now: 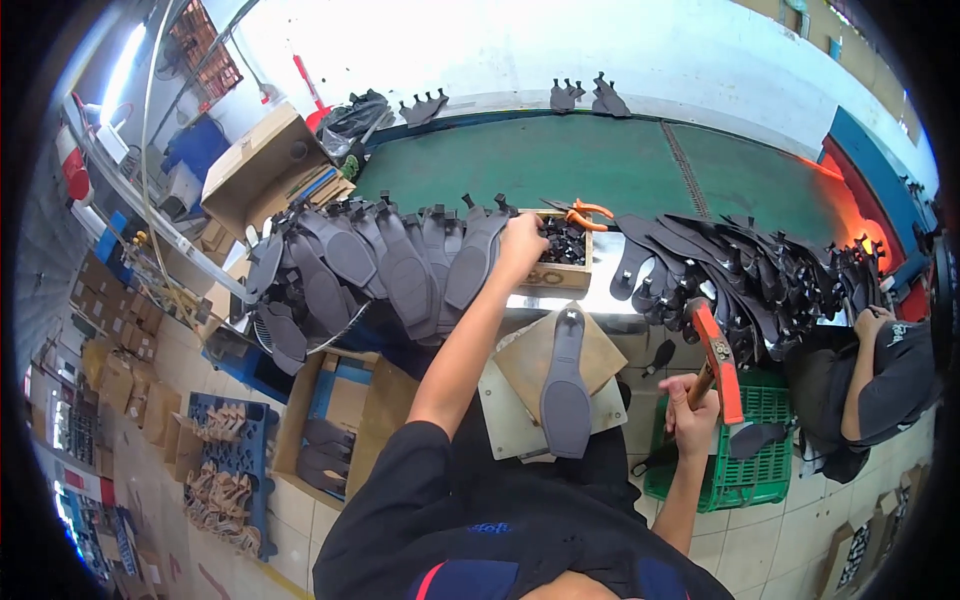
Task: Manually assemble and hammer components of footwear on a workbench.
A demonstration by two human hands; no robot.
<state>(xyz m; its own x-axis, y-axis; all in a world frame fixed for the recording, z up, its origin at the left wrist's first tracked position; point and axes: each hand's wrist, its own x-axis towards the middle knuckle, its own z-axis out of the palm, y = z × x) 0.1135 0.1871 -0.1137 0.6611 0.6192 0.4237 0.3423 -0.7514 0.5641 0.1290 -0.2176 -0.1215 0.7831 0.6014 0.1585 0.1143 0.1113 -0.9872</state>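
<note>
My left hand (522,246) reaches to the left side of a small wooden box (556,278) full of small black pieces (570,245). Its fingers are bent together at the box; what they pinch, if anything, is hidden. In my right hand (692,415) is a hammer (716,362) with an orange-red head, held upright by its handle. Between my arms a dark grey shoe sole (567,400) lies lengthwise on a tan square board (515,362), its wide end toward me. The board rests on a pale plate (505,415).
Grey heeled soles (410,285) are piled at left, more soles (730,270) at right. Orange-handled pliers (583,213) lie behind the box. Beyond runs a green conveyor belt (520,160). A green crate (750,480) stands at right, near another person (880,380); a cardboard box (365,420) stands at left.
</note>
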